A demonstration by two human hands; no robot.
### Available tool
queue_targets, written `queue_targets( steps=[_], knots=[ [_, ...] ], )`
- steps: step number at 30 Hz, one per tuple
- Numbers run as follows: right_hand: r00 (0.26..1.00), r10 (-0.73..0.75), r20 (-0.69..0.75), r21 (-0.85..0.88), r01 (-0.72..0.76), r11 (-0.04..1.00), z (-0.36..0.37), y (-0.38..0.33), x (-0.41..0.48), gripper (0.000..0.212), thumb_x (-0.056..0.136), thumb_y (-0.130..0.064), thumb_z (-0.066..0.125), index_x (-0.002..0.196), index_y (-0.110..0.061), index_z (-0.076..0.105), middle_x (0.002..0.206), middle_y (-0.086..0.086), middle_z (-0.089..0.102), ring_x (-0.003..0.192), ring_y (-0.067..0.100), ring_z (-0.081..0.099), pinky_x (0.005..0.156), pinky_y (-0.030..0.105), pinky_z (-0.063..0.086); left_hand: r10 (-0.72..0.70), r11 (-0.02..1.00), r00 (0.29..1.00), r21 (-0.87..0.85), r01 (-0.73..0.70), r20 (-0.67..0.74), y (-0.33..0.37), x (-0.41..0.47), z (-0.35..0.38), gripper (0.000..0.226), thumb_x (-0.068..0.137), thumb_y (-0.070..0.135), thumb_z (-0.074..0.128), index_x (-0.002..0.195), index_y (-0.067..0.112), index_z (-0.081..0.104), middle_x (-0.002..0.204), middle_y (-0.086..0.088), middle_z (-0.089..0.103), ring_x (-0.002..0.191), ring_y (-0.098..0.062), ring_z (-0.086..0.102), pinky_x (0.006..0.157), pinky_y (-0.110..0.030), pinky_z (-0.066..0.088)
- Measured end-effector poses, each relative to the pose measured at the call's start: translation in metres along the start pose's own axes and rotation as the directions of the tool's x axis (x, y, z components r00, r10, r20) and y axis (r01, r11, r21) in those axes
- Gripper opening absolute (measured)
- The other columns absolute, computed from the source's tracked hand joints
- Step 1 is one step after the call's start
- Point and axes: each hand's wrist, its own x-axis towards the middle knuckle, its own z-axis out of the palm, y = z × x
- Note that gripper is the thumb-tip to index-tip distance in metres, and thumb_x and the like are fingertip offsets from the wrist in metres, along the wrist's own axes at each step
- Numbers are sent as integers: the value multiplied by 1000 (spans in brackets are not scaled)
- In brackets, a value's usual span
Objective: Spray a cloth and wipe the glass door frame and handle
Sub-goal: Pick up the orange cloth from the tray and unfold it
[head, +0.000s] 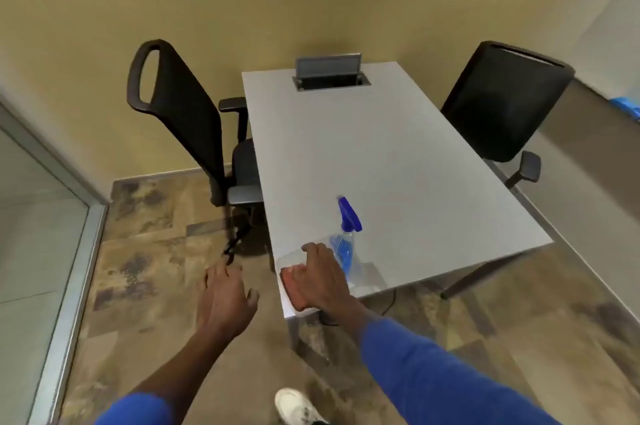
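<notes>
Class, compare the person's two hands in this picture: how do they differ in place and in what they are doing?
The right hand lies on the near corner of the table, pressing on an orange cloth beside the spray bottle; the left hand hangs over the floor, off the table. The right hand touches something; the left hand is open and empty. Both reach forward from blue sleeves.

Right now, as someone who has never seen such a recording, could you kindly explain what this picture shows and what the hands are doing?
There is no machine here: a camera worn on a person's head looks down at their two bare hands. The right hand rests on a reddish cloth at the near corner of a grey table, beside a spray bottle with a blue trigger. The left hand hangs open over the floor, holding nothing. Two black chairs flank the table, and a glass panel with a metal frame stands to the left.
</notes>
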Motion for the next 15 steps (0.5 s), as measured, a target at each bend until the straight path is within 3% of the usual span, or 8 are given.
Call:
queue_targets(
  steps=[3,7,12,15],
  knots=[
    [999,37,7,5,-37,999,10,20,11,48,108,-40,55,143,-8,54,146,15,55,136,36,55,113,47,49,-40,994,996,-102,48,80,12,3,22,44,106,46,64,141,20,66,156,-4,58,146,-25,56,129,-42,33],
    [982,-32,188,-248,79,966,30,45,30,63,109,-41,60,158,-6,40,160,20,49,151,36,46,130,48,33,-125,960,978,-226,162,169,25,12,43,36,108,47,64,132,21,71,143,-1,71,133,-24,67,122,-43,41],
    [984,16,178,-384,54,922,51,54,50,62,106,-35,68,154,-3,45,157,20,53,150,37,48,130,49,31,-196,837,940,-450,309,281,35,26,53,38,108,51,67,109,14,73,109,-7,80,100,-30,74,96,-45,60],
    [982,38,185,-449,50,892,55,57,56,60,106,-38,67,150,-3,48,151,21,57,145,38,52,128,50,33,-198,751,921,-552,363,336,37,31,59,34,108,43,71,100,10,78,100,-7,81,97,-31,76,91,-45,63]
  ],
)
